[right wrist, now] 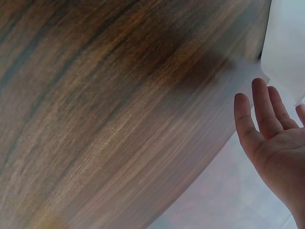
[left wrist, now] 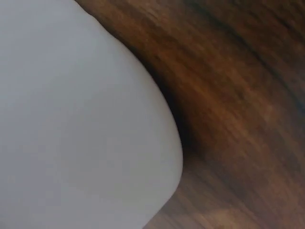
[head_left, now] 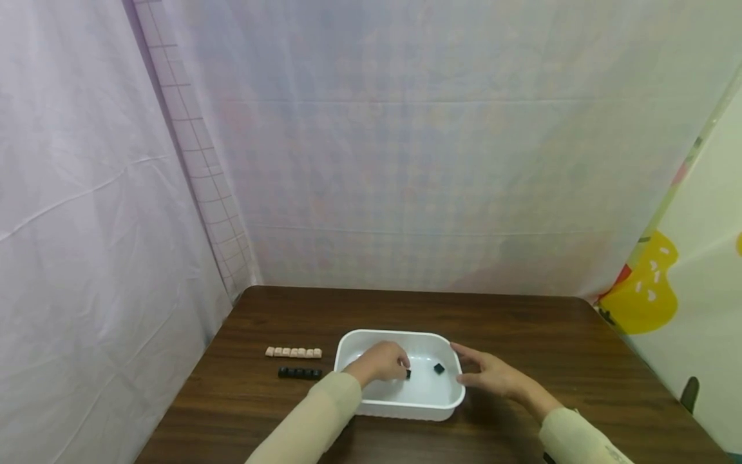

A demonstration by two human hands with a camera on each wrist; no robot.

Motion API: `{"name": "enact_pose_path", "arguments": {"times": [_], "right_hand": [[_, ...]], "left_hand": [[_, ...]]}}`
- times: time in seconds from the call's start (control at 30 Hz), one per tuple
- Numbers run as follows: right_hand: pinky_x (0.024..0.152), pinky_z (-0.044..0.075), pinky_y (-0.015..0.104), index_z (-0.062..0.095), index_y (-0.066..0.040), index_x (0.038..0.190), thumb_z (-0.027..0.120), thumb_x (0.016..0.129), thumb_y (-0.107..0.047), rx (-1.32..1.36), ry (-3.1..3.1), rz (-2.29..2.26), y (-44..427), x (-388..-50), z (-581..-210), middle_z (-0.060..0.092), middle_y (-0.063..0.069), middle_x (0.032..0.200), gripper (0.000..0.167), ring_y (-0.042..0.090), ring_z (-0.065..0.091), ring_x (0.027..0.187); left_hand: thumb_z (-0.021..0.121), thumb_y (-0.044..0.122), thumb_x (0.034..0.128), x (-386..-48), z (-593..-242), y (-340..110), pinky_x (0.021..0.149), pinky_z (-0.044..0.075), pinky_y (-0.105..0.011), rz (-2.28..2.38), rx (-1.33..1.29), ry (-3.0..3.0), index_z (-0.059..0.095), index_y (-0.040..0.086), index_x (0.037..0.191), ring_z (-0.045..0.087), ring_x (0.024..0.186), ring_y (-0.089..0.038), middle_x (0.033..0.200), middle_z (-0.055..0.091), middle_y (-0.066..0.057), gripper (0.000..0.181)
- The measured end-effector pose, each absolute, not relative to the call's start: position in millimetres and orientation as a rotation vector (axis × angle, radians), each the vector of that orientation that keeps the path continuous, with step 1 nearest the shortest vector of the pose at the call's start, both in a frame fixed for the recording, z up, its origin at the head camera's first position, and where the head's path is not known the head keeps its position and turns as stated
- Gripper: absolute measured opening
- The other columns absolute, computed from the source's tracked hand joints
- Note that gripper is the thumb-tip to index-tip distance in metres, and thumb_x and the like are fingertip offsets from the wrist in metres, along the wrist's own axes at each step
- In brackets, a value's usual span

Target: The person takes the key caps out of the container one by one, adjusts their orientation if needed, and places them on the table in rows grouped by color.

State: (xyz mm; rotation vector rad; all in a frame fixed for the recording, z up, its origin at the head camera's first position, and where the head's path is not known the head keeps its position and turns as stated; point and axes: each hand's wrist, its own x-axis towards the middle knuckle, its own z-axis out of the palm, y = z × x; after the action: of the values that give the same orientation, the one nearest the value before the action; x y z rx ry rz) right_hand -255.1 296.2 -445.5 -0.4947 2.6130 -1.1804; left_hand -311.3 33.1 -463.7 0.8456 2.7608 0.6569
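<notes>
My left hand (head_left: pixel 384 361) reaches over the near-left wall of a white plastic tray (head_left: pixel 406 412). Its fingers are bent, and the fingertips pinch a small black keycap (head_left: pixel 408 374) close to the tray floor. A second black keycap (head_left: pixel 438 368) lies in the right part of the tray. At the tray's right end, my right hand (head_left: pixel 493 375) rests against the rim with its fingers extended. The right wrist view also has this hand (right wrist: pixel 279 138), fingers spread beside the white wall. In the left wrist view only the tray's outer side (left wrist: pixel 95 124) shows; the hand is out of sight.
Left of the tray, a row of cream keycaps (head_left: pixel 294 352) lies on the brown wooden table (head_left: pixel 498 322). Nearer to me is a shorter row of black keycaps (head_left: pixel 299 373). Pale curtains (head_left: pixel 406 161) hang behind the table and along its left side.
</notes>
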Motion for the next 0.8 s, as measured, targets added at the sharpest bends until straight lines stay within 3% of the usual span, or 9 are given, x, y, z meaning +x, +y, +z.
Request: {"name": "enact_pose_path", "arguments": {"times": [0.2, 0.43, 0.57, 0.8], "right_hand": [[0.090, 0.046, 0.063, 0.033, 0.004, 0.150, 0.070, 0.091, -0.015, -0.507, 2.608, -1.190, 296.8, -256.6, -446.7, 0.055, 0.033, 0.126, 0.073, 0.048, 0.054, 0.116], [0.092, 0.045, 0.062, 0.035, 0.004, 0.149, 0.071, 0.090, -0.016, -0.513, 2.623, -1.178, 296.0, -256.2, -447.8, 0.057, 0.031, 0.125, 0.072, 0.046, 0.055, 0.115], [0.091, 0.045, 0.062, 0.037, 0.003, 0.149, 0.072, 0.089, -0.016, -0.510, 2.639, -1.164, 295.3, -255.5, -447.2, 0.058, 0.029, 0.123, 0.072, 0.044, 0.056, 0.114], [0.090, 0.045, 0.063, 0.037, 0.003, 0.149, 0.073, 0.089, -0.017, -0.497, 2.651, -1.152, 295.9, -256.3, -444.8, 0.059, 0.028, 0.123, 0.072, 0.044, 0.056, 0.113]], "left_hand": [[0.072, 0.024, 0.0890, -311.6, -467.3, 31.2, 0.078, 0.049, -0.023, 0.648, 0.855, 2.780, 0.079, 0.012, 0.092, 0.061, 0.080, -0.007, 0.086, 0.071, 0.006, 0.014], [0.073, 0.024, 0.0896, -308.7, -468.5, 29.7, 0.069, 0.046, -0.021, 0.668, 0.902, 2.758, 0.076, 0.016, 0.081, 0.052, 0.069, -0.003, 0.073, 0.064, 0.012, 0.013], [0.072, 0.025, 0.0910, -308.5, -467.8, 27.7, 0.067, 0.046, -0.019, 0.691, 0.925, 2.756, 0.078, 0.013, 0.084, 0.052, 0.066, -0.002, 0.073, 0.065, 0.010, 0.015], [0.078, 0.025, 0.0847, -310.2, -471.4, 24.6, 0.069, 0.043, -0.017, 0.646, 0.994, 2.716, 0.080, 0.016, 0.091, 0.052, 0.069, -0.001, 0.074, 0.065, 0.012, 0.012]]}}
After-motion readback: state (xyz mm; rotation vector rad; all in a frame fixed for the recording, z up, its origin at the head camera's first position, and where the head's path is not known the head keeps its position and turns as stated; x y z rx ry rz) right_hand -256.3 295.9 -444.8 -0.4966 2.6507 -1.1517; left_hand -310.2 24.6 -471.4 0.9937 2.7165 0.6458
